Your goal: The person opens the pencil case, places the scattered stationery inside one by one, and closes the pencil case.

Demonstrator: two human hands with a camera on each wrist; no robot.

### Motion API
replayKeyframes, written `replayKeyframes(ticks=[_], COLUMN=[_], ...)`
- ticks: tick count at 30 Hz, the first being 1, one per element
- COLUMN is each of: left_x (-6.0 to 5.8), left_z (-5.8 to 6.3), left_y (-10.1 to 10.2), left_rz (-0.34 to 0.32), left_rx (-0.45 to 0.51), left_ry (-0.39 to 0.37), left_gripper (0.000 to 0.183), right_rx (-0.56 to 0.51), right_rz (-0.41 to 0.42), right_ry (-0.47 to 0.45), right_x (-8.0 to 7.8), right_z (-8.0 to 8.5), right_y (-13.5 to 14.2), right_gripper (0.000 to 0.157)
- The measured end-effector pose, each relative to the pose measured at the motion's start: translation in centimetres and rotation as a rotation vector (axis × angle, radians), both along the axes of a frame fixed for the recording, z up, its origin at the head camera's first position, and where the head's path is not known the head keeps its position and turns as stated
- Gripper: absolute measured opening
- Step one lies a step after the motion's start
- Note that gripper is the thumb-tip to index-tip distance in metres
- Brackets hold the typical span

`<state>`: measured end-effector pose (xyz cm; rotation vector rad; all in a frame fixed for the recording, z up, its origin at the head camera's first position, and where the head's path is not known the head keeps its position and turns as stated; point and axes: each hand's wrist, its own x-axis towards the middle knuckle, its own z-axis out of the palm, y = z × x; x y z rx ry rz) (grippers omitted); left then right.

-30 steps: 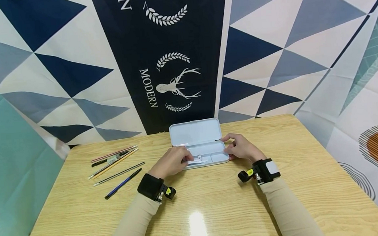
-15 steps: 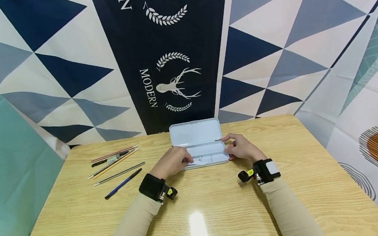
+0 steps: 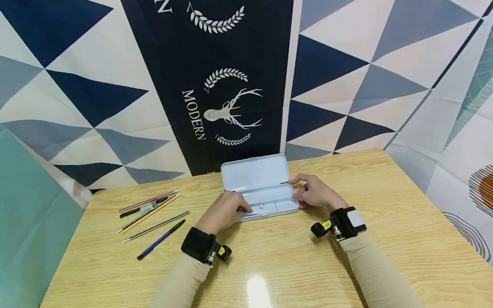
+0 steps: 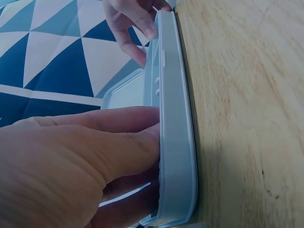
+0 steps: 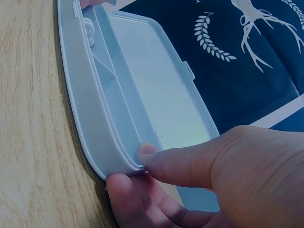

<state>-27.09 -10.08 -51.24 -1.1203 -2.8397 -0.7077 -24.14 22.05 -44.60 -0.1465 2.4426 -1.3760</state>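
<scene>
"What's closest?"

"Two tan sleeves [image 3: 174,292] with black wristbands [image 3: 196,244], over a wood-grain surface [image 3: 298,284]."

"And past those?"

"A blue pen [image 3: 161,239] off to the left, then the left hand [image 3: 222,212]. Its fingers bend over the front wall into the pale blue case [image 3: 271,194] — whether they pinch anything inside, I can't tell."

"Anything beside them?"

"A small white item [image 3: 261,208], in the left front compartment (a divider sets off the smaller one on the right)."

"What about the right hand [image 3: 316,193]?"

"Pinching the case's right end — thumb over the rim, other fingers against the outside."

"Farther back?"

"Pencils [image 3: 156,213] and a black pen [image 3: 130,212] lie left of the case, its lid [image 3: 255,172] is tipped back, and behind everything hangs a patterned cloth [image 3: 222,46]."
</scene>
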Motion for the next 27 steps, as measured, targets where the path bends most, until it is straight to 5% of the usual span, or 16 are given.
replayKeyframes(ticks=[2,5,10,13,17,19,24,26,27], left_x=[-0.7,-0.5,1.7,1.8,3.4,4.7,4.7,3.4,3.3], left_z=[-1.1,-1.1,2.1,2.0,4.3,6.3,6.3,4.2,4.0], left_y=[-0.1,-0.1,0.4,0.2,0.4,0.9,0.9,0.5,0.4], left_rz=[0.002,0.002,0.0,-0.014,-0.011,0.013,0.017,-0.008,-0.015], left_rx=[0.006,0.013,-0.006,-0.01,-0.016,-0.032,-0.022,-0.008,-0.002], left_ry=[-0.004,0.01,0.041,0.071,0.08,0.049,0.023,0.058,0.064], left_gripper=[0.021,0.021,0.019,0.014,0.012,0.015,0.016,0.013,0.013], right_rx=[-0.001,-0.002,-0.004,-0.002,-0.003,-0.001,0.005,0.005,0.004], right_rz=[0.0,-0.003,0.0,0.004,0.004,0.005,0.003,0.001,0.001], right_ry=[-0.001,0.0,0.002,0.002,0.0,0.0,0.003,0.003,0.002], right_x=[0.0,0.0,-0.1,-0.2,-0.2,-0.2,-0.3,-0.3,-0.3], right_z=[0.1,0.1,-0.1,-0.2,-0.2,-0.2,-0.3,-0.3,-0.3], right_y=[0.0,0.0,0.0,0.0,0.0,0.0,0.0,0.0,0.0], right_gripper=[0.048,0.047,0.047,0.048,0.048,0.048,0.048,0.048,0.048])
